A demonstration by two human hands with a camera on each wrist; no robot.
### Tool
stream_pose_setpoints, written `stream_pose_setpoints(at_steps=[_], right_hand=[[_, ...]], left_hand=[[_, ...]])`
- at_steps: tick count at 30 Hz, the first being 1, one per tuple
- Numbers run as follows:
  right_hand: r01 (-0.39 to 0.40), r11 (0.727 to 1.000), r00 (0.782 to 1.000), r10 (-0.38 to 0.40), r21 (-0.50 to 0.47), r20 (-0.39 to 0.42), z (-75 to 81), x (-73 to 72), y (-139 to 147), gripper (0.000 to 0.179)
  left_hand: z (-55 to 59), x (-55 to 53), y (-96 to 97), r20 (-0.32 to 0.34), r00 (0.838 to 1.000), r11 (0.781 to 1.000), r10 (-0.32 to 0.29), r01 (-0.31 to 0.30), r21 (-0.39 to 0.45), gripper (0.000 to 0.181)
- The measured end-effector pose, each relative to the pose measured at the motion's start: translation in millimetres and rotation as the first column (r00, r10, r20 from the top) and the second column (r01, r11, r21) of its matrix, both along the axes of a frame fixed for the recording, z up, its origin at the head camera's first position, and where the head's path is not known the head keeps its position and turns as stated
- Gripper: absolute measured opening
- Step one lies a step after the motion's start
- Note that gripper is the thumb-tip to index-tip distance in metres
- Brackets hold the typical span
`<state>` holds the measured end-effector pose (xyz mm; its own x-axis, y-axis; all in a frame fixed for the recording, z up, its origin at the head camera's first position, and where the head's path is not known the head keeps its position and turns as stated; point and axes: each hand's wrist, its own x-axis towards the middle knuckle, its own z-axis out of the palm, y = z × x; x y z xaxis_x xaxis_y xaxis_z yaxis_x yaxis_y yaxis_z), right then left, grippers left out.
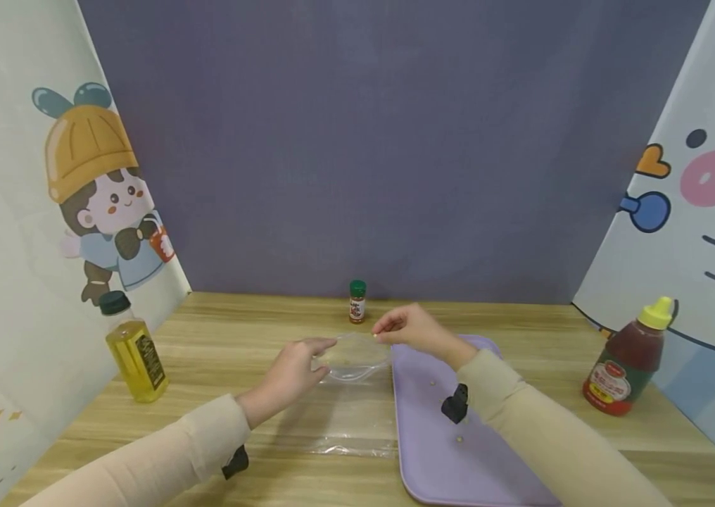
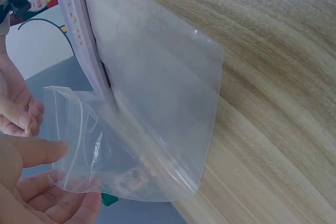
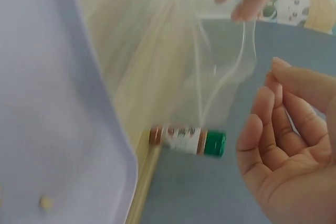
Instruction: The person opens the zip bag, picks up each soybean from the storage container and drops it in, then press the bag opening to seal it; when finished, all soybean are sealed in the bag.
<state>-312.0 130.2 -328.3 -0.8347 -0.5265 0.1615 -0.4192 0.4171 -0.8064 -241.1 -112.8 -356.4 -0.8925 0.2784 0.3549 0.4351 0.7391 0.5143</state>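
Observation:
A clear zip-lock bag (image 2: 152, 145) lies on the table beside the tray, its mouth end lifted and gaping. My left hand (image 1: 294, 370) grips the left side of that mouth, thumb near one wall and fingers behind the other. My right hand (image 1: 417, 332) is just past the right end of the opening, thumb and fingertips pinched together on a small pale bean (image 1: 375, 335), mostly covered by the fingertips. Under the right forearm, a lilac tray (image 1: 414, 422) holds several similar beans, one of them a loose bean (image 3: 45, 202) near its edge.
Behind the bag stands a small spice jar (image 1: 357, 303) with a green cap. An oil bottle (image 1: 136, 352) is at the left of the wooden table, and a red sauce bottle (image 1: 626, 362) with a yellow cap is at the right. A dark backdrop (image 1: 370, 155) closes off the back.

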Motion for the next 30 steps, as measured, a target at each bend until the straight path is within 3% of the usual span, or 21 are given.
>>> stream_pose_setpoints(at_steps=[6, 14, 24, 30], right_hand=[[-0.071, 0.997, 0.992, 0.073, 0.021, -0.108, -1.6, 3.1, -21, 0.014], [-0.02, 0.997, 0.991, 0.029, 0.069, -0.13, -2.8, 4.0, -29, 0.013], [0.027, 0.999, 0.991, -0.021, 0.044, -0.129, -5.0, -3.2, 2, 0.013], [0.063, 0.997, 0.995, -0.059, 0.053, -0.076, -11.1, -3.7, 29, 0.015]], left_hand=[[-1.1, -0.8, -1.0, -0.001, 1.0, 1.0, -0.024, 0.024, -0.007, 0.05], [-3.3, -3.4, -1.1, -0.022, 0.999, 0.999, -0.04, 0.039, -0.022, 0.05], [-4.6, -3.2, -1.2, -0.028, 0.999, 1.0, -0.024, 0.024, 0.014, 0.05], [-7.6, -2.5, -2.4, -0.031, 0.999, 0.999, -0.035, 0.036, 0.028, 0.05]])
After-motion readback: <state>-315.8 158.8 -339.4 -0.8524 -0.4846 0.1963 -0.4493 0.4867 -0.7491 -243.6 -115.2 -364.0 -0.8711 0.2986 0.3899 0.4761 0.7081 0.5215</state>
